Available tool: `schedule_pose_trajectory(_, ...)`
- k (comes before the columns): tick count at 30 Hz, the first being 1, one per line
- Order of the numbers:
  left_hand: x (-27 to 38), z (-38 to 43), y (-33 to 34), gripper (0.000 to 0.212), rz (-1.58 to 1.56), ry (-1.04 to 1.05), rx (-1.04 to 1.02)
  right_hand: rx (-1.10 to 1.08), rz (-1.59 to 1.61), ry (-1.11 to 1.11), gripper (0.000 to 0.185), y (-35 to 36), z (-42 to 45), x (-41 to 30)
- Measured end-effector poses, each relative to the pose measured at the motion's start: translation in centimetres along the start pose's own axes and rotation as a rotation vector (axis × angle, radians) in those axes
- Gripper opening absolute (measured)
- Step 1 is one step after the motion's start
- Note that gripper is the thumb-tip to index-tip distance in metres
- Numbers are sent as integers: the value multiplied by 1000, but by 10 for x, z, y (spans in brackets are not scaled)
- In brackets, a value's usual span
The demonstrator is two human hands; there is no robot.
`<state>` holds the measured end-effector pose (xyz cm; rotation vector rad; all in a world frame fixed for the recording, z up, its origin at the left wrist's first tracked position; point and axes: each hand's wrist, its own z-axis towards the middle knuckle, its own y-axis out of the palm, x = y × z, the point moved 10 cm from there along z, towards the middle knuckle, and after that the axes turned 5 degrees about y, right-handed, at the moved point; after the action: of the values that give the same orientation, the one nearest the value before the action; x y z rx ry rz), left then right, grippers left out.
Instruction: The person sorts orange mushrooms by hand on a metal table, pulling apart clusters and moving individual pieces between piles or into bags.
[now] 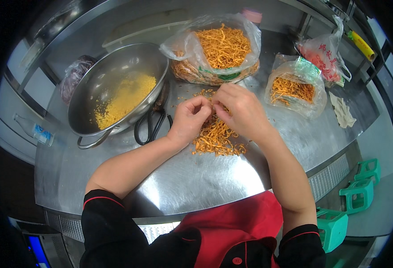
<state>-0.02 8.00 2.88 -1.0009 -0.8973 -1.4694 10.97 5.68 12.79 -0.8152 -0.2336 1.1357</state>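
A loose pile of orange, thread-like dried strands, possibly dried cordyceps mushrooms [216, 139], lies on the steel table before me. Over its upper part my left hand [191, 117] and my right hand [238, 107] almost meet, thumbs and forefingers pinched. Whatever sits between the fingertips is too small to make out. Behind the hands stands a big clear plastic bag of the same strands [223, 48]. To the right lies a smaller opened bag of them [293, 88]. Small cut bits are scattered near my fingertips.
On the left, a large steel wok [79, 110] holds yellow crumbs, with black-handled scissors [149, 129] beside it. A plastic bottle [42, 134] is at far left. A crumpled cloth [342, 110] and a tied red-printed bag [323, 57] lie right. Green stools [332, 229] stand below the table.
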Motion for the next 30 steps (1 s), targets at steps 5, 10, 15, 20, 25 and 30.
schedule_pose_trajectory(5,9,-1,-2,13,106,69,44,-131,471,466,4,30,-12,42)
schedule_pose_trajectory(10,37,-6,15,13,258,278,-5,8,849,653,4,31,-18,80)
schedule_pose_trajectory(15,31,-5,14,15,282,155,-45,238,535,437,7,-30,18,70)
schedule_pose_trajectory(20,15,-1,13,20,213,36,-31,479,121,258,13,-94,54,66)
schedule_pose_trajectory(25,16,-4,8,20,144,67,62,420,69,252,12,-60,6,44)
schedule_pose_trajectory(30,71,-15,30,12,305,346,-76,343,149,348,8,-36,-14,48)
